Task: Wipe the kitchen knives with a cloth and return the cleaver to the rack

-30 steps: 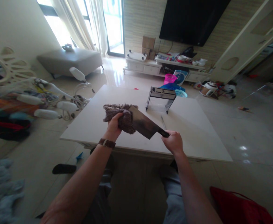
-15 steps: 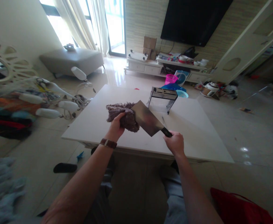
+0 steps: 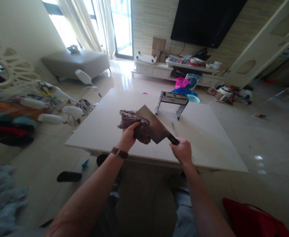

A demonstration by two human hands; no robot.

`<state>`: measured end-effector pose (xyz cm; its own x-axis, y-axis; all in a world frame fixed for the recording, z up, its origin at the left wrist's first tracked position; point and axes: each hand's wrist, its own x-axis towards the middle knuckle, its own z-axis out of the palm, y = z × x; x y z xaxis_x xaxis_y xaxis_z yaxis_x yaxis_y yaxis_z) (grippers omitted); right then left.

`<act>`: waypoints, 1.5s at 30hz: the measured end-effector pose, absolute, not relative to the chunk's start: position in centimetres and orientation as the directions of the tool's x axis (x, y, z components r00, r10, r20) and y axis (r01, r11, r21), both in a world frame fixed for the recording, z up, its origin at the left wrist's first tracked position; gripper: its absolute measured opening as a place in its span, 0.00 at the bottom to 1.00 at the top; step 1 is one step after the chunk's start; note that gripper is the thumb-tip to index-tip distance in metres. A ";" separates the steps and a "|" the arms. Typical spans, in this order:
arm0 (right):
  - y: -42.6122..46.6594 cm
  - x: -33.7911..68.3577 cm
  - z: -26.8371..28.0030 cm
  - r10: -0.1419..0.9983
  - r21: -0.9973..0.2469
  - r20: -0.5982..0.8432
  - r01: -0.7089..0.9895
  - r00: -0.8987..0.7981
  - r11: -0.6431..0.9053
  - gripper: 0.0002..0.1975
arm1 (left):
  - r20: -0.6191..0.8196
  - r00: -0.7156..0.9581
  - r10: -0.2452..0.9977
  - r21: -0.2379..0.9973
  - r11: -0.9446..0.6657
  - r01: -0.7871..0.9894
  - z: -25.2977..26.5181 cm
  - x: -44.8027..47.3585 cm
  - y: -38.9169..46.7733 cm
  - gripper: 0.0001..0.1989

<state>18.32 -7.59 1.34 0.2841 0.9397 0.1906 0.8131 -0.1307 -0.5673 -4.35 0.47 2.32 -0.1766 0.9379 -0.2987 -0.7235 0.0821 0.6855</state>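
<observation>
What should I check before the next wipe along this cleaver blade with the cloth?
1. Right hand wrapped firmly round the cleaver handle: ok.
2. Left hand grips the cloth: ok.
3. Cloth pressed against the blade: ok.
4. Left fingers away from the cutting edge: cannot tell, cloth hides them.
5. Blade held above the table, apart from the knife rack: ok.

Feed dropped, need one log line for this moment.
left hand: presses cloth on cleaver blade | right hand: grips cleaver handle | both held above table
</observation>
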 end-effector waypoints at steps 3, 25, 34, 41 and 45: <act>-7.6 18.4 1.6 0.939 -0.562 0.192 0.816 0.285 -0.134 0.08 | -0.274 -0.206 0.939 0.693 0.044 -0.720 2.5 -4.8 0.7 0.13; -7.6 17.6 1.1 0.903 -0.664 0.204 0.731 0.379 -0.157 0.13 | -0.287 0.009 0.958 0.695 0.214 -0.686 2.4 -3.7 -0.2 0.14; -7.9 17.2 1.4 0.933 -0.587 0.213 0.802 0.289 -0.114 0.11 | -0.333 -0.088 0.939 0.722 0.194 -0.664 2.1 -2.8 -0.6 0.17; -8.0 17.6 1.7 0.935 -0.541 0.218 0.832 0.280 -0.123 0.10 | -0.285 -0.166 0.944 0.708 0.090 -0.701 2.6 -4.7 0.5 0.15; -8.1 17.8 1.8 0.938 -0.516 0.214 0.847 0.273 -0.129 0.09 | -0.278 -0.172 0.945 0.688 0.071 -0.722 2.7 -5.8 1.2 0.14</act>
<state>17.76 -8.10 1.80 0.2733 0.9379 0.2138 0.8470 -0.1293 -0.5156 -5.85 1.24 2.68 -0.1716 0.9451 -0.2780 -0.7218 0.0714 0.6884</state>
